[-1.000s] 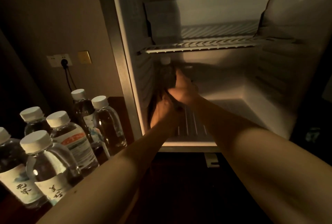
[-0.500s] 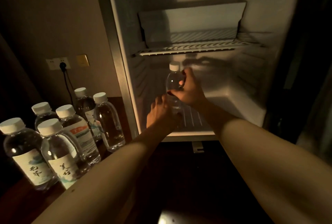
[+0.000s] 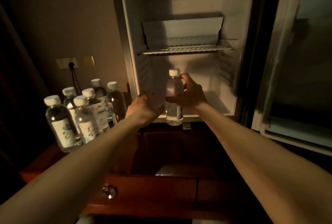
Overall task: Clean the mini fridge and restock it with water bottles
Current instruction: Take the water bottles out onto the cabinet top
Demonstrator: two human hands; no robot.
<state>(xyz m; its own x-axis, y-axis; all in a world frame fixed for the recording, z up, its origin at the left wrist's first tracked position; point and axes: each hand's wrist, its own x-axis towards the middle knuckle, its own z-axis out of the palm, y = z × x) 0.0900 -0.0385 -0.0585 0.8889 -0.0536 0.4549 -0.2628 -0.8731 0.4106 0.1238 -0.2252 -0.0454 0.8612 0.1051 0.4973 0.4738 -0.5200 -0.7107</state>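
Water bottle [image 3: 173,98]: clear, full, white-capped, upright at the mini fridge [image 3: 181,31] front lip, below its wire shelf [image 3: 186,50]; likely moderately heavy, smooth, slightly yielding, best taken mid-body. Right hand [image 3: 191,94] wraps its shoulder, forearm extended; left hand [image 3: 144,106] beside it, fingers relaxed, holding nothing. Six spare bottles [image 3: 84,108] stand left of the fridge

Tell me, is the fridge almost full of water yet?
Not yet. The fridge is open, with no bottles seen inside. The right hand holds one bottle at its front; the left hand waits open. Six bottles still stand outside.
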